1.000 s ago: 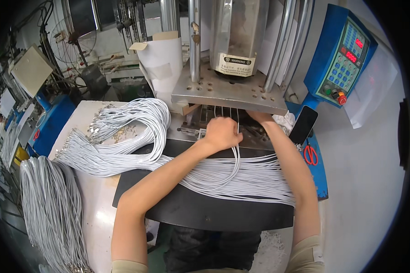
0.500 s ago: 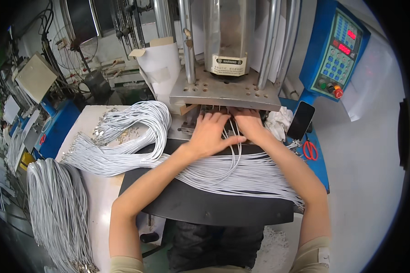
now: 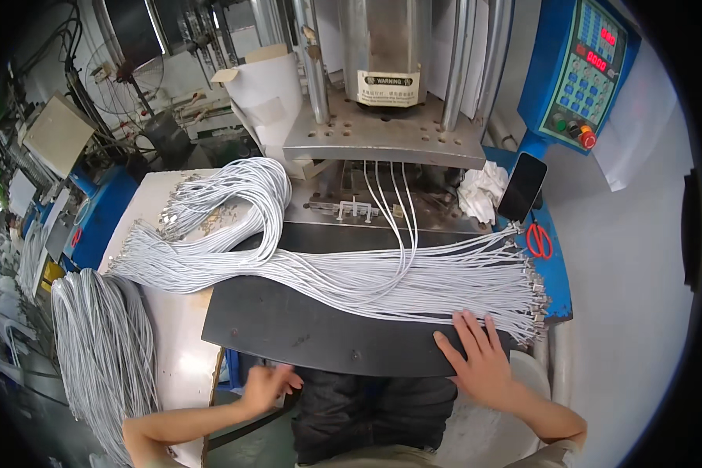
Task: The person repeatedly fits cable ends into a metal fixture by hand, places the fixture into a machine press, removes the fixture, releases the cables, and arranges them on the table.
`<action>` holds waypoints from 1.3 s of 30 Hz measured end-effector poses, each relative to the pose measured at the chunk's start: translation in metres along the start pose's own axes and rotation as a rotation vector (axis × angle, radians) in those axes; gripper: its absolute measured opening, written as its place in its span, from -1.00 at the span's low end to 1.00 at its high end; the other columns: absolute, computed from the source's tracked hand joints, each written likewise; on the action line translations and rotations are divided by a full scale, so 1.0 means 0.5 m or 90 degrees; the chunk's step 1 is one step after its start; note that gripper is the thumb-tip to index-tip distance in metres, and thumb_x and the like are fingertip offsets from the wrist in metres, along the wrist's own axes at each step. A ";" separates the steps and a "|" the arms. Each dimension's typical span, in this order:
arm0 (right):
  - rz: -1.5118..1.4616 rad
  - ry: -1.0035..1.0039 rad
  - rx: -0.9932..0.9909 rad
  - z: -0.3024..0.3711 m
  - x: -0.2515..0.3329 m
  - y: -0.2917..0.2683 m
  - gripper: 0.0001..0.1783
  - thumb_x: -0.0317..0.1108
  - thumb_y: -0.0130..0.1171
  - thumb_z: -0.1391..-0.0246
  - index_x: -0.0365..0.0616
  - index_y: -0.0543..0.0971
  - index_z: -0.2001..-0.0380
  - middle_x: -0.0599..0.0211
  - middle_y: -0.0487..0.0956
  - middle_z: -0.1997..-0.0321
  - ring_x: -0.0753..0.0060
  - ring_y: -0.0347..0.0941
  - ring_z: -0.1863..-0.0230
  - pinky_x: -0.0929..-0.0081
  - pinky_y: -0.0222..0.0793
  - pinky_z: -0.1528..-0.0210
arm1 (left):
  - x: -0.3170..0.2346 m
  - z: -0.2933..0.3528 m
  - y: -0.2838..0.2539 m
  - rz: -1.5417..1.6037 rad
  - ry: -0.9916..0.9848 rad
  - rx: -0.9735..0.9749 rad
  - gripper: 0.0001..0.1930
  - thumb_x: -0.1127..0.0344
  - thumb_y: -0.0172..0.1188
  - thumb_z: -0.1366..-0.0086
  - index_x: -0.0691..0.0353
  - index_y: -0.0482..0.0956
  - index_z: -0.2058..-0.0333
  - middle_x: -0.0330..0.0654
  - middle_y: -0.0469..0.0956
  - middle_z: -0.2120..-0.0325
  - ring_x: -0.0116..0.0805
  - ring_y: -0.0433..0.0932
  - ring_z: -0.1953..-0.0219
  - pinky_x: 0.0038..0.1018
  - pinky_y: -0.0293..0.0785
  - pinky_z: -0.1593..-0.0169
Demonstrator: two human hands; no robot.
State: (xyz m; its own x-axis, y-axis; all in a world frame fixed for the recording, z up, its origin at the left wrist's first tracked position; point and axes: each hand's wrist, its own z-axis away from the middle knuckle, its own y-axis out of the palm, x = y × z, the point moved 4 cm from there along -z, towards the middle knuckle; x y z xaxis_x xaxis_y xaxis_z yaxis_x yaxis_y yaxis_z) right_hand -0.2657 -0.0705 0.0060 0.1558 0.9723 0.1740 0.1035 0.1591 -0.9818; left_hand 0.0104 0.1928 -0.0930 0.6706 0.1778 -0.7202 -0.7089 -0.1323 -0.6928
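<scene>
Spread fingers of my right hand lie on the black board, fingertips at the near edge of a bundle of white cables. That hand is open and grips nothing. Below the board's front edge, my left hand is in the air with its fingers curled in and nothing visible in them. A few cables rise from the bundle into the press, their upper ends hidden under its steel plate. A small metal fixture holding a pale branched piece sits in front of the press.
More white cables loop on the left table, and a grey bundle hangs over its edge. On the right are a crumpled white cloth, a phone, red-handled scissors and a blue control panel.
Both hands have come out from under the press plate toward me. My left hand dropped below the board's edge; my right settled on the board. The cables stay in the press.
</scene>
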 end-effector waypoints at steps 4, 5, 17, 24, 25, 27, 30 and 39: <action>0.204 0.013 -0.067 0.003 -0.012 0.027 0.14 -0.20 0.60 0.41 0.02 0.38 -0.40 -0.20 0.24 -0.47 -0.31 0.12 -0.50 -0.42 0.04 -0.44 | 0.064 0.008 0.017 0.522 -0.500 -0.058 -0.45 -0.04 0.05 -0.54 0.43 0.67 0.32 -0.01 0.73 0.41 -0.24 0.69 0.49 -0.49 0.61 0.40; 0.196 0.015 -0.068 0.005 -0.013 0.029 0.16 -0.22 0.60 0.45 0.05 0.39 -0.40 -0.20 0.25 -0.47 -0.30 0.13 -0.50 -0.42 0.05 -0.43 | 0.063 0.009 0.022 0.537 -0.505 -0.046 -0.42 -0.07 0.01 -0.55 0.42 0.68 0.32 -0.01 0.73 0.40 -0.25 0.69 0.51 -0.49 0.59 0.43; 0.181 0.017 -0.071 0.007 -0.010 0.025 0.20 -0.24 0.61 0.51 0.07 0.38 -0.40 -0.21 0.26 -0.46 -0.27 0.13 -0.51 -0.42 0.04 -0.43 | 0.050 0.013 0.030 0.575 -0.527 0.001 -0.28 -0.22 -0.10 -0.55 0.45 0.68 0.28 0.06 0.73 0.37 -0.20 0.72 0.50 -0.47 0.59 0.48; 0.169 0.014 -0.068 -0.001 0.001 0.006 0.18 -0.22 0.61 0.44 0.06 0.36 -0.42 -0.21 0.24 -0.47 -0.28 0.09 -0.52 -0.45 -0.05 -0.45 | 0.039 0.015 0.034 0.583 -0.536 0.003 -0.23 -0.27 -0.14 -0.54 0.48 0.67 0.26 0.06 0.73 0.38 -0.20 0.72 0.50 -0.47 0.61 0.46; 0.142 0.027 -0.050 0.000 0.006 -0.002 0.16 -0.22 0.61 0.38 0.05 0.35 -0.42 -0.22 0.27 -0.45 -0.29 0.12 -0.50 -0.42 -0.01 -0.45 | 0.028 0.013 0.038 0.591 -0.521 0.040 -0.27 -0.25 -0.10 -0.54 0.46 0.67 0.25 0.03 0.73 0.38 -0.23 0.72 0.49 -0.48 0.61 0.45; 0.089 0.051 -0.015 -0.006 0.020 -0.033 0.11 -0.21 0.61 0.25 0.03 0.32 -0.44 -0.23 0.32 -0.41 -0.31 0.19 -0.47 -0.35 0.06 -0.45 | 0.001 0.010 0.044 0.607 -0.487 0.110 -0.33 -0.21 -0.04 -0.54 0.42 0.68 0.22 -0.03 0.73 0.38 -0.29 0.71 0.46 -0.50 0.62 0.41; -0.191 0.076 -0.017 -0.031 0.018 -0.098 0.00 -0.22 0.55 0.08 -0.03 0.29 -0.44 -0.23 0.41 -0.33 -0.25 0.38 -0.33 -0.18 0.29 -0.35 | -0.058 -0.013 0.060 0.504 -0.377 0.267 -0.45 -0.10 0.03 -0.54 0.37 0.68 0.15 -0.10 0.74 0.31 -0.40 0.69 0.38 -0.53 0.62 0.30; -1.016 0.391 0.186 -0.327 -0.176 -0.024 -0.25 -0.25 0.19 -0.34 -0.34 0.15 -0.43 -0.06 0.71 0.25 0.27 0.71 0.44 0.45 0.66 0.44 | -0.369 -0.189 0.082 0.241 0.470 0.329 -0.66 0.42 0.22 -0.36 0.26 0.57 -0.09 -0.01 0.58 -0.09 -0.11 0.58 -0.09 -0.26 0.55 -0.13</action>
State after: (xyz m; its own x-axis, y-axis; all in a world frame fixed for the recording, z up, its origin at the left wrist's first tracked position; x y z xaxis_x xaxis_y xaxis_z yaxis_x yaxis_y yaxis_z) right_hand -0.1201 -0.1862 0.0150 0.4136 -0.3501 0.8405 0.3591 0.9110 0.2028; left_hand -0.1215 0.0625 0.0079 0.2229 -0.4667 -0.8559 -0.7954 0.4205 -0.4365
